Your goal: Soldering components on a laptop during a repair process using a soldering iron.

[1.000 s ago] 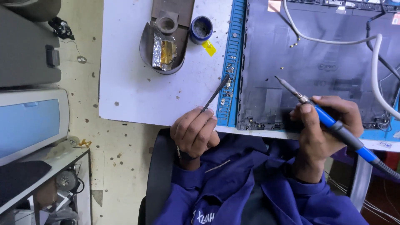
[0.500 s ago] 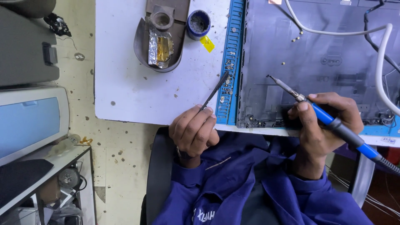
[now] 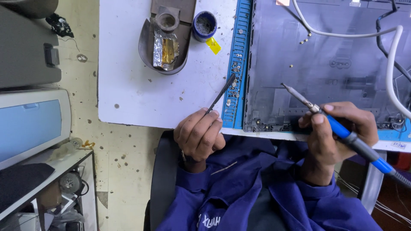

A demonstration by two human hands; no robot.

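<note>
Iron (image 3: 342,132) gripped in your right hand (image 3: 338,132), tip beyond your fingertips over the panel (image 3: 325,55) — left hand (image 3: 199,134) pinching tweezers (image 3: 220,94). Slip, and you'd likely scorch the plastic.

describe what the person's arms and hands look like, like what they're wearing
Both arms are covered to the wrist by long sleeves of a loose, deep blue work jacket, with creased fabric and light lettering on the chest. The left hand and right hand are bare, with no gloves. No watch shows at either wrist.
</note>
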